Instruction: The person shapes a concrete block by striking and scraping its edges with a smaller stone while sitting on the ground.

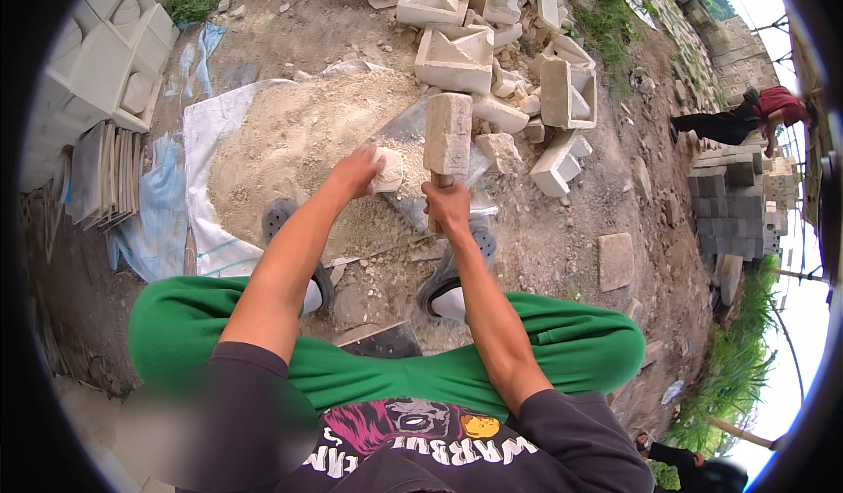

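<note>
My right hand (446, 203) is closed round the short handle of a mallet with a big, dusty, block-shaped head (448, 133), which points away from me. Just to its left, my left hand (358, 172) grips a pale chunk of broken block (387, 170) by its left side. Under the chunk lies a dark flat slab (406, 127) strewn with crumbs. A spread of pale crushed rubble (290, 155) covers a white sack sheet (200, 142) to the left of my hands.
Broken hollow blocks (455, 58) are heaped beyond the mallet. Stacked pale blocks (110, 41) and upright thin boards (104, 177) stand at the left. A flat stone (616, 261) lies to the right. Another person (746, 120) bends near grey stacked blocks (729, 203) at the far right.
</note>
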`<state>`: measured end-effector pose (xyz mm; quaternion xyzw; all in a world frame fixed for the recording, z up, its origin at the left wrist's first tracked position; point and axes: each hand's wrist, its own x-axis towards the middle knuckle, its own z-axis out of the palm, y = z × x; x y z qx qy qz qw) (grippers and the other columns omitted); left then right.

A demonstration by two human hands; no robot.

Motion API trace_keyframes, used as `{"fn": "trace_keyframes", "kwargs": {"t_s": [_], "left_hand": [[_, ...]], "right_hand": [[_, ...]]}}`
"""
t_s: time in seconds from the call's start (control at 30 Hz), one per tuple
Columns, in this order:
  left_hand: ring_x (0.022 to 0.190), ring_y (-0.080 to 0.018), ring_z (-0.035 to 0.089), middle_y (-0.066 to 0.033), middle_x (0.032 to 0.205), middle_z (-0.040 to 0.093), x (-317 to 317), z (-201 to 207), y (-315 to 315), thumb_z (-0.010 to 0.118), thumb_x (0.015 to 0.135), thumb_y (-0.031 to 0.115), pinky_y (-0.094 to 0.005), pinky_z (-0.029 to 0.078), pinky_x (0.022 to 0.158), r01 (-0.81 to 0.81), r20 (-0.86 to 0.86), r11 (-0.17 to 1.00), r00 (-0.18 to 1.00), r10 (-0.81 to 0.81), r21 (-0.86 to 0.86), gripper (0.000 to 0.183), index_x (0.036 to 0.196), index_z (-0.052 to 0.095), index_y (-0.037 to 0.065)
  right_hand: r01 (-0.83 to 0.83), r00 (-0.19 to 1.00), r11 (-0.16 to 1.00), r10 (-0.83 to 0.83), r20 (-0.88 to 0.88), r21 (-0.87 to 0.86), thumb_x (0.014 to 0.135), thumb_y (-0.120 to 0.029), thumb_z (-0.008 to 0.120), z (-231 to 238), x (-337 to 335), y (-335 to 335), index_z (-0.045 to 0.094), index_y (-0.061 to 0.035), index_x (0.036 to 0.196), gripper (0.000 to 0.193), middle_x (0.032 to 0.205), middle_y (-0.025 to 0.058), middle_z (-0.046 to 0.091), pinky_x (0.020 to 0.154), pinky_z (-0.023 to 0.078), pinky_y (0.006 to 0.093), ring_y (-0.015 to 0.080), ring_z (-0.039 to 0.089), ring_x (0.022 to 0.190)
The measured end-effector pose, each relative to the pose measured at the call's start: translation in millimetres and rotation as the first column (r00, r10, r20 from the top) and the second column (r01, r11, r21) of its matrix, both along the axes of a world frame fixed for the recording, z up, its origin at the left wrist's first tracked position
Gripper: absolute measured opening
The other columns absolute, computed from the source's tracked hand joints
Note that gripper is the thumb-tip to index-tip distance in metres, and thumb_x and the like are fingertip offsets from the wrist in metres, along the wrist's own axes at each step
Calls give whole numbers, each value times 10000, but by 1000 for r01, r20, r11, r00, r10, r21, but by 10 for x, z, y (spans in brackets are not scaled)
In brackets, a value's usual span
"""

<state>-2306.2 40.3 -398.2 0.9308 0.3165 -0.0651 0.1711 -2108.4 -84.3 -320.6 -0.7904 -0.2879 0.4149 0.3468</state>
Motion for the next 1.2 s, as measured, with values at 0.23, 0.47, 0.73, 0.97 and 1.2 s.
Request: {"fn": "trace_keyframes", "kwargs": {"t_s": [0.23,0.47,0.73,0.97,1.2], "left_hand": [[1376,-389,395,-244,1479,391,153,120,32,871,679,246,-421,475,1065,-10,-27,998,1000,8,-65,852,1420,480,87],[1324,-442,430,-292,1444,407,-24,-50,23,831,694,222,-446,462,1062,-51,66,998,996,52,-22,811,1419,489,95],[1334,-444,412,-286,1482,373,142,69,-4,836,710,266,-443,485,1049,-110,-16,993,994,110,-43,859,1451,451,65],[1340,-437,410,-289,1484,369,10,-19,-31,822,721,238,-437,480,1056,-130,9,990,991,131,-58,837,1451,452,63],[1337,-440,417,-295,1481,367,97,-70,-25,836,720,250,-444,471,1063,-95,9,995,995,95,-21,858,1456,439,60]], "right_hand": [[-78,925,965,-24,380,251,761,-243,715,-670,-144,-297,683,41,748,286,613,120,666,526,527,350,193,678,541],[-101,985,995,103,135,-25,747,-267,722,-215,-10,85,697,15,719,284,604,101,667,549,535,338,193,681,543],[-145,911,989,134,390,-3,753,-243,692,-441,-138,-77,695,40,880,310,815,275,698,725,533,494,409,711,820],[-101,994,994,103,39,-40,739,-261,731,-105,-25,13,694,56,798,325,625,171,675,566,543,355,238,676,544],[-165,948,983,181,261,-83,694,-324,737,-307,-60,-57,722,63,915,445,824,264,713,723,562,427,392,724,837]]}}
